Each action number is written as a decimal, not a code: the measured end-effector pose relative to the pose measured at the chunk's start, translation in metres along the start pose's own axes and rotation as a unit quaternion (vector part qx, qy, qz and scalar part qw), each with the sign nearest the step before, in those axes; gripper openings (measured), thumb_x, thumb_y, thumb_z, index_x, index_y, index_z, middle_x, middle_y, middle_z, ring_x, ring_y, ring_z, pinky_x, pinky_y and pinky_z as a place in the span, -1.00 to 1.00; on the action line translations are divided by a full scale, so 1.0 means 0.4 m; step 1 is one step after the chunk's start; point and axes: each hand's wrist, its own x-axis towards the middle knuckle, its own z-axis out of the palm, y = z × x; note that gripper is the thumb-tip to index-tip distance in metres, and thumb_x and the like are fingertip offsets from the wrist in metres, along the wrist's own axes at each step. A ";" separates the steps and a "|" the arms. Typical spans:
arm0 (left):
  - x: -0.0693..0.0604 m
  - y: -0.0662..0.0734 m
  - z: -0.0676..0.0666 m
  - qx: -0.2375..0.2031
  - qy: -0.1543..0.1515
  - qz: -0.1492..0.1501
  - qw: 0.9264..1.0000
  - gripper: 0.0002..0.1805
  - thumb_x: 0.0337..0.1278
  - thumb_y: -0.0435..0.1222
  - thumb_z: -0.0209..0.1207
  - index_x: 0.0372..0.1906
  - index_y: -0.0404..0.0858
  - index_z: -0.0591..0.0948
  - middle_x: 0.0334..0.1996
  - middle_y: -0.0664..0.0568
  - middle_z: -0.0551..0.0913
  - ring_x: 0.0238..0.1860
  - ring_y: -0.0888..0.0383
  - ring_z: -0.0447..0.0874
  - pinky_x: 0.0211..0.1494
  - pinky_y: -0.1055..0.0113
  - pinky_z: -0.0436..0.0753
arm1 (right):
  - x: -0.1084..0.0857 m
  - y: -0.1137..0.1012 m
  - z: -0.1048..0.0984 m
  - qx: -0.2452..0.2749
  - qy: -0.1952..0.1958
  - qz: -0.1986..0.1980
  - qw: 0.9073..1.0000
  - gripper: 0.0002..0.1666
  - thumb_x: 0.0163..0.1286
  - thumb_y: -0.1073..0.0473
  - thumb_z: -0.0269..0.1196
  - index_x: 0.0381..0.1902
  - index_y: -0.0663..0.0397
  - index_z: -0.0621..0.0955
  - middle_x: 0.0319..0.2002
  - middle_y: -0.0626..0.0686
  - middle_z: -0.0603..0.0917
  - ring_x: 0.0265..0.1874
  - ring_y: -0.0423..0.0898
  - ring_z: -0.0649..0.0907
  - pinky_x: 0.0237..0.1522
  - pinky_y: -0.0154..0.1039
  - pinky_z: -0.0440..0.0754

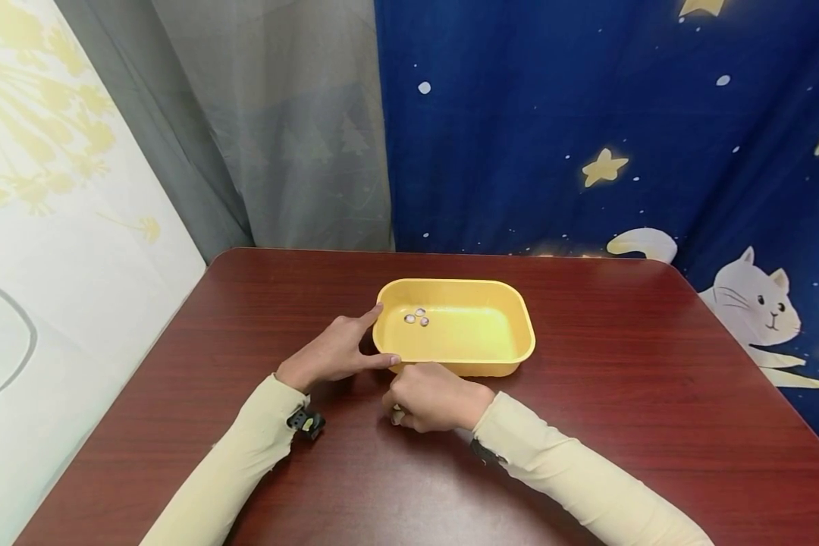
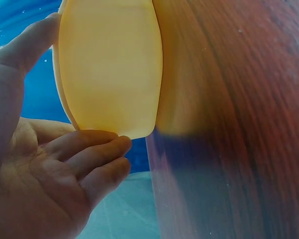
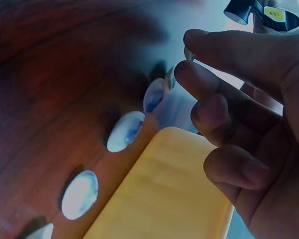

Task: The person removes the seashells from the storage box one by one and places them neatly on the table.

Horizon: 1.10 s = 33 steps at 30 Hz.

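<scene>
My left hand (image 1: 334, 350) lies at the left end of a yellow plastic basin (image 1: 481, 368). Its thumb touches the front rim and its extended fingers rest against the end wall. In front of the basin, my right hand (image 1: 438, 398) pinches a small whitish shell (image 1: 398, 416) between thumb and index finger; the fingertips cover most of it. Inside the basin, near its left end, lie three small shells (image 1: 410, 319). From the right wrist, a row of oval white shells (image 3: 80, 194) shows on the table beside the basin; my right hand and arm hide these in the head view.
The dark red wooden table (image 1: 621, 455) carries the basin near its middle. Behind the table hang a grey curtain (image 1: 307, 152) and a blue star-patterned curtain (image 1: 505, 152). A white patterned sheet (image 1: 75, 280) hangs at the left.
</scene>
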 end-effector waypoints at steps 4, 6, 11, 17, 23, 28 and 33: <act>0.000 -0.001 0.000 0.000 -0.002 -0.002 1.000 0.10 0.11 0.21 0.31 0.57 -0.31 0.14 0.14 -0.30 0.65 -0.02 0.07 0.64 0.12 0.13 0.63 | 0.005 -0.001 0.008 0.013 -0.003 0.003 1.000 -0.90 0.19 0.14 0.43 -0.37 -0.27 0.78 -0.44 -0.30 0.77 -0.41 -0.33 0.70 -0.36 -0.38 0.66; 0.001 -0.001 0.000 0.000 -0.003 -0.005 1.000 0.11 0.11 0.22 0.31 0.57 -0.31 0.14 0.15 -0.29 0.65 -0.03 0.07 0.64 0.12 0.13 0.63 | 0.005 -0.001 0.009 0.017 -0.005 0.006 1.000 -0.89 0.18 0.15 0.43 -0.38 -0.27 0.78 -0.45 -0.31 0.77 -0.42 -0.34 0.70 -0.36 -0.39 0.66; 0.001 0.000 -0.004 -0.001 -0.011 -0.015 1.000 0.14 0.09 0.27 0.29 0.58 -0.29 0.12 0.14 -0.27 0.66 -0.03 0.10 0.63 0.13 0.12 0.63 | 0.006 -0.002 0.008 0.020 -0.011 0.006 1.000 -0.88 0.18 0.15 0.43 -0.37 -0.27 0.79 -0.44 -0.33 0.77 -0.39 -0.35 0.70 -0.33 -0.41 0.67; 0.002 -0.002 -0.001 0.000 -0.015 -0.018 1.000 0.15 0.08 0.29 0.29 0.59 -0.28 0.11 -0.08 -0.19 0.72 -0.10 0.12 0.61 0.07 0.17 0.62 | 0.008 -0.004 0.013 0.024 -0.016 0.007 1.000 -0.85 0.17 0.15 0.45 -0.34 -0.29 0.79 -0.42 -0.34 0.77 -0.37 -0.35 0.70 -0.31 -0.43 0.67; 0.001 -0.005 0.000 -0.002 -0.007 -0.010 1.000 0.13 0.10 0.26 0.29 0.58 -0.29 0.13 0.19 -0.29 0.63 0.00 0.08 0.64 0.15 0.10 0.63 | 0.009 -0.004 0.017 0.023 -0.013 0.010 1.000 -0.85 0.18 0.14 0.45 -0.30 -0.29 0.80 -0.39 -0.31 0.79 -0.35 -0.34 0.71 -0.27 -0.41 0.68; 0.002 -0.005 0.001 -0.003 -0.004 -0.006 1.000 0.12 0.10 0.24 0.30 0.58 -0.31 0.14 0.20 -0.29 0.62 0.02 0.06 0.65 0.16 0.09 0.63 | 0.006 -0.004 0.009 0.022 -0.011 0.010 1.000 -0.84 0.19 0.14 0.44 -0.29 -0.30 0.80 -0.39 -0.30 0.79 -0.33 -0.33 0.71 -0.25 -0.38 0.68; 0.002 -0.004 0.001 -0.003 -0.004 -0.007 1.000 0.12 0.10 0.24 0.31 0.58 -0.30 0.14 0.21 -0.29 0.62 0.03 0.06 0.65 0.17 0.09 0.63 | -0.001 0.003 -0.014 0.013 -0.007 0.006 1.000 -0.90 0.22 0.07 0.45 -0.28 -0.28 0.78 -0.37 -0.25 0.77 -0.32 -0.28 0.70 -0.25 -0.29 0.70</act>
